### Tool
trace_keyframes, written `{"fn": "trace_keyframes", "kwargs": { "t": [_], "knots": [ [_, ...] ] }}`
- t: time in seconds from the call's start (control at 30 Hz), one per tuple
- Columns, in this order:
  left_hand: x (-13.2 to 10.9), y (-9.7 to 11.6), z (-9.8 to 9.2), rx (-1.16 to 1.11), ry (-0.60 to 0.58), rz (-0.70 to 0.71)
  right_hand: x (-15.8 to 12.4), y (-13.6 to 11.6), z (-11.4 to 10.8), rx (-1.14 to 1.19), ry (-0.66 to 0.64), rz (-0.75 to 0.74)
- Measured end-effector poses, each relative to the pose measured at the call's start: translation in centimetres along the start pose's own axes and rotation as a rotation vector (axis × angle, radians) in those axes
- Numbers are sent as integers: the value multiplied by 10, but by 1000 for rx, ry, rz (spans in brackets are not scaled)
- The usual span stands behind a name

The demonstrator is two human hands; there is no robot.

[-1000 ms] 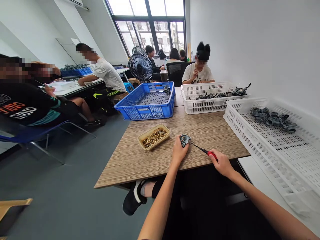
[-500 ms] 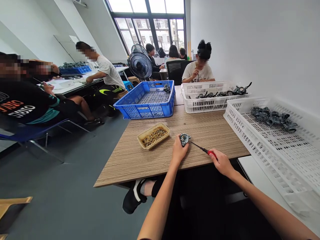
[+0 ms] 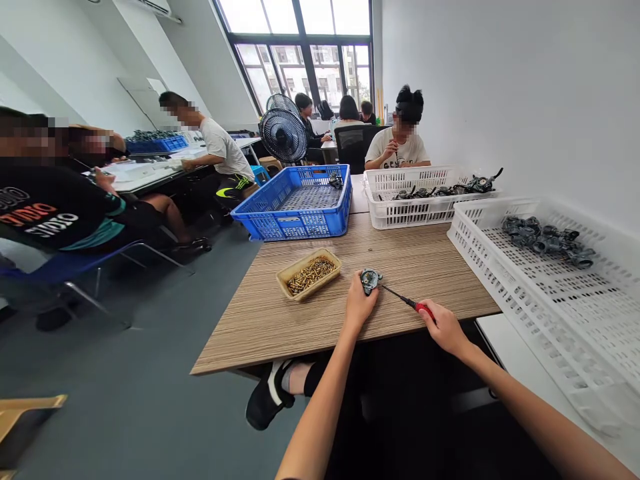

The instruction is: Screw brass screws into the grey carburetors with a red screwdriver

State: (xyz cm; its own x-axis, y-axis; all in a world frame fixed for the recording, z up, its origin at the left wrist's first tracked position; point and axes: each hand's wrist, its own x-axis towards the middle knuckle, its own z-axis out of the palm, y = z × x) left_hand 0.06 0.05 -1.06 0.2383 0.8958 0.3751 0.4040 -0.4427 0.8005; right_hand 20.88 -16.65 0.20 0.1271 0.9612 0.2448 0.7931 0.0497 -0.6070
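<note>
My left hand [image 3: 359, 305] is closed around a small grey metal carburetor body [image 3: 370, 281], its open round side facing up, just above the wooden table [image 3: 250, 327]. In my right hand [image 3: 444, 325] is a screwdriver [image 3: 420, 307] with a red and black handle. Its thin dark shaft points left, and the tip is at or very near the right side of the carburetor body; whether it touches I cannot tell. Left of my hands, a cream tray [image 3: 286, 285] holds many small brass parts [image 3: 313, 275].
A blue crate [image 3: 300, 223] with one metal part stands at the back left. Behind and to the right are a white crate [image 3: 415, 215] and a larger white crate [image 3: 530, 307], both with metal parts. A co-worker [image 3: 397, 147] sits across; others sit at left.
The whole view has shifted slightly, so the scene sits a little lower. Both hands keep their hold, and the screwdriver stays beside the carburetor body.
</note>
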Motion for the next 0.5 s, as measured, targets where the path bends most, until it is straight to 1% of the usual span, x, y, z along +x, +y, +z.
{"fn": "trace_keyframes", "kwargs": {
  "t": [0.5],
  "knots": [
    [0,1,0,-14,5,11,0,1,1,1,-6,7]
  ]
}}
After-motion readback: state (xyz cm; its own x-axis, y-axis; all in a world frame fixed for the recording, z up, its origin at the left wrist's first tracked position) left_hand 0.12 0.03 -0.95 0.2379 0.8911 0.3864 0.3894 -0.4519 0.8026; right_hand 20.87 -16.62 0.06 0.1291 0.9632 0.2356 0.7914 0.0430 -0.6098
